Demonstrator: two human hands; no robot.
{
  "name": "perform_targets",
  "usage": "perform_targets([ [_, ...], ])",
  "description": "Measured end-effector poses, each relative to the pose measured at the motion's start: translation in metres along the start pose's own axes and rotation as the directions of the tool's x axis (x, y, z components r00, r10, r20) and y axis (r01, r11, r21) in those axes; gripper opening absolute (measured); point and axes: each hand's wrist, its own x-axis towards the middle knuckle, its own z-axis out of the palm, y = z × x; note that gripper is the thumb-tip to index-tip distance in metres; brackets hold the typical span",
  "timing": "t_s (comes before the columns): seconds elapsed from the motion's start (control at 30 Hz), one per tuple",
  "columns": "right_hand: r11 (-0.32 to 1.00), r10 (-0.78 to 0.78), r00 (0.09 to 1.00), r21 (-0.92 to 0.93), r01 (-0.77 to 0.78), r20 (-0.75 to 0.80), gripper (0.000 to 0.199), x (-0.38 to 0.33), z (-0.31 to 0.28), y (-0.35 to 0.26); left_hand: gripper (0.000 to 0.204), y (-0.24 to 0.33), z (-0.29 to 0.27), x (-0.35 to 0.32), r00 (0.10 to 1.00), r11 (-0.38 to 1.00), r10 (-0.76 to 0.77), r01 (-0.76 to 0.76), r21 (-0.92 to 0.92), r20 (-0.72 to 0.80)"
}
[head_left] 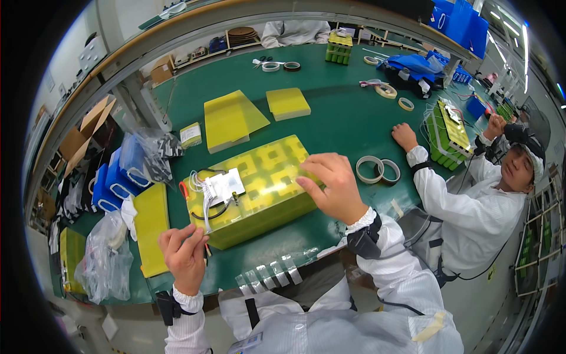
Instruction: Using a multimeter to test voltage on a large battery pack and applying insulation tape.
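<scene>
A long battery pack [259, 194] covered in yellow sheet lies on the green table in front of me. On its top, near the left end, sits a white module [226, 186] with white, black and red wires. My left hand [184, 256] is at the pack's near left corner, thumb and fingers pinched together. What lies between those fingertips, if anything, is too small to make out. My right hand [336, 186] grips the pack's right end, fingers curved over the top edge and thumb lower down. Short clear tape strips [269, 276] hang along the table's near edge.
Yellow sheets [227, 121] lie behind the pack; another yellow sheet [151, 230] is at its left, beside plastic bags [106, 256] and blue holders [121, 171]. Tape rolls [369, 169] lie at right. A co-worker [471, 200] works there at another battery pack [447, 134].
</scene>
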Motion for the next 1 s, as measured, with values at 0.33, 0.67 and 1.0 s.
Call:
perform_targets([
  [0.33,0.993,0.047,0.998,0.112,-0.041,-0.046,0.034,-0.043,0.014,0.007,0.022,0.004,0.004,-0.008,0.994,0.994,-0.108,0.108,-0.003,0.001],
  [0.67,0.969,0.173,0.967,0.208,-0.133,-0.187,0.028,-0.052,0.037,0.001,0.031,0.004,0.016,-0.025,0.972,0.966,-0.235,0.234,-0.114,-0.002],
  [1.0,0.970,0.211,0.959,0.162,-0.182,-0.188,0.027,-0.056,0.033,-0.001,0.031,0.006,0.025,-0.027,0.967,0.952,-0.253,0.245,-0.183,-0.025],
])
